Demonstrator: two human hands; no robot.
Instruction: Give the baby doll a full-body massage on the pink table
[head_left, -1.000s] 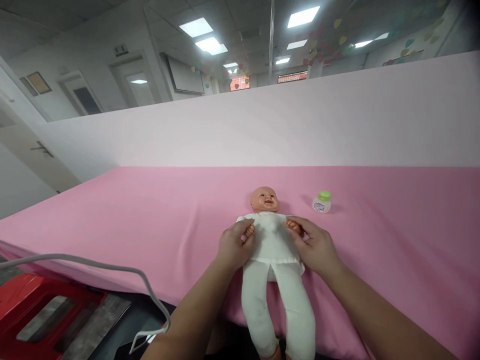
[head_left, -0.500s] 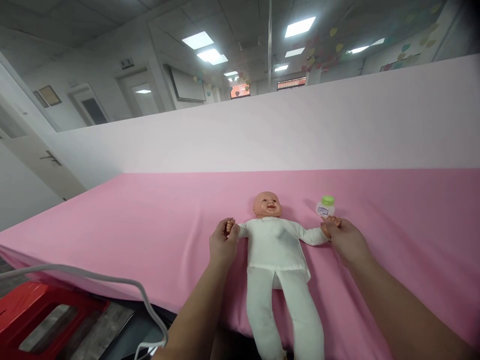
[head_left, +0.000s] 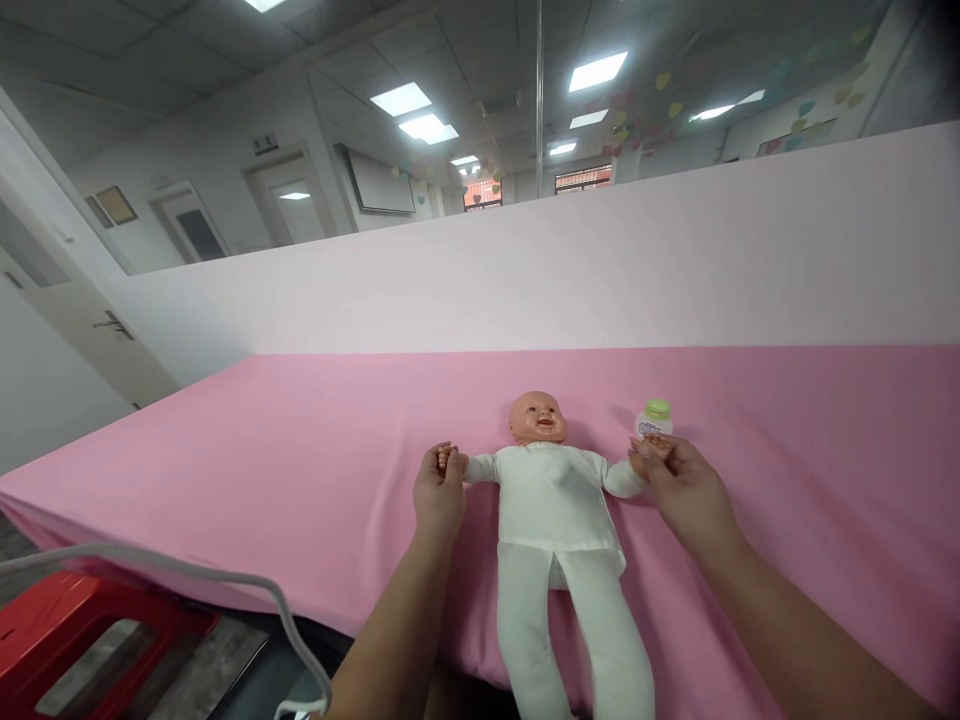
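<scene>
A baby doll (head_left: 555, 500) in a white top and white trousers lies face up on the pink-covered table (head_left: 300, 450), its arms spread. My left hand (head_left: 440, 492) pinches the doll's hand at the left, fingers closed round it. At the right, my right hand (head_left: 686, 490) grips the doll's other hand between thumb and fingers. Just beyond my right hand stands a small clear bottle (head_left: 655, 415) with a green cap and a printed label, its lower part covered by my fingers.
A white partition (head_left: 525, 280) with glass above it runs along the table's far side. A red stool (head_left: 67, 640) and a grey cable (head_left: 195, 568) are at the lower left. A door (head_left: 90, 310) is farther left.
My left hand has moved slightly left with the doll's hand, stretching that arm outward. My right hand has shifted slightly left, still holding the other doll hand. The view has tilted up slightly.
</scene>
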